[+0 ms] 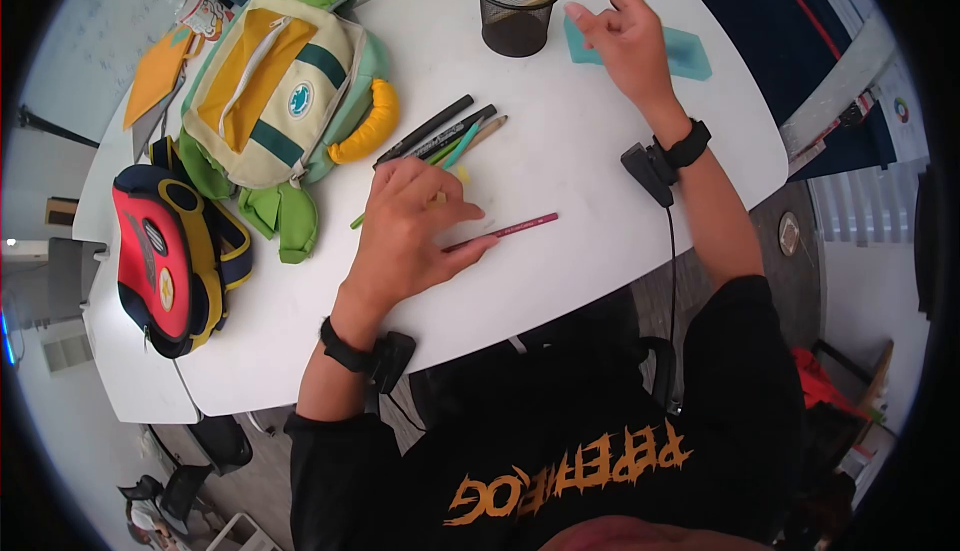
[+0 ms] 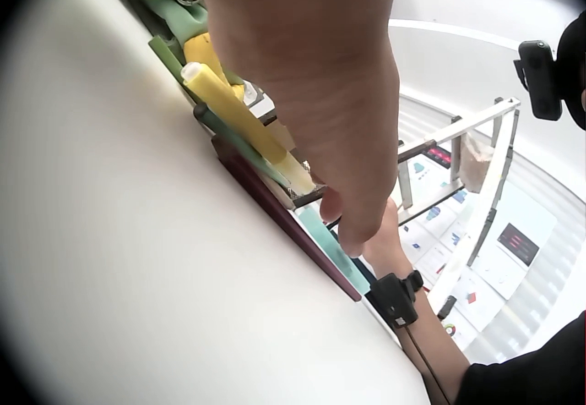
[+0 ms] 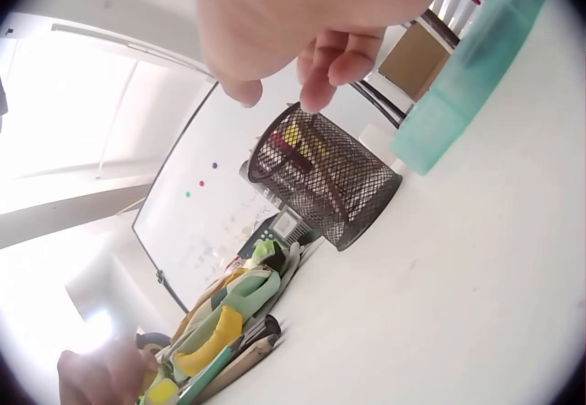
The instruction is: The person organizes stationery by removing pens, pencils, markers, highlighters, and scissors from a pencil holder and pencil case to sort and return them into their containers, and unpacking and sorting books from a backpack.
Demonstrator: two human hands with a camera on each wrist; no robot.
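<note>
In the head view, my left hand hovers over a maroon pencil, thumb and index finger apart, the thumb overlapping the pencil's near part. The left wrist view shows the pencil lying on the table below the fingertips, with a yellow highlighter beyond it. My right hand is raised beside a black mesh pen cup, fingers spread from the thumb with nothing between them. Through the mesh in the right wrist view, yellow and red items show inside the cup. A translucent teal case lies under the right hand.
Black markers, a green pen and a wooden pencil lie beyond the left hand. A cream and green backpack and a red and navy bag occupy the left side. The white table's near edge runs before the person's body.
</note>
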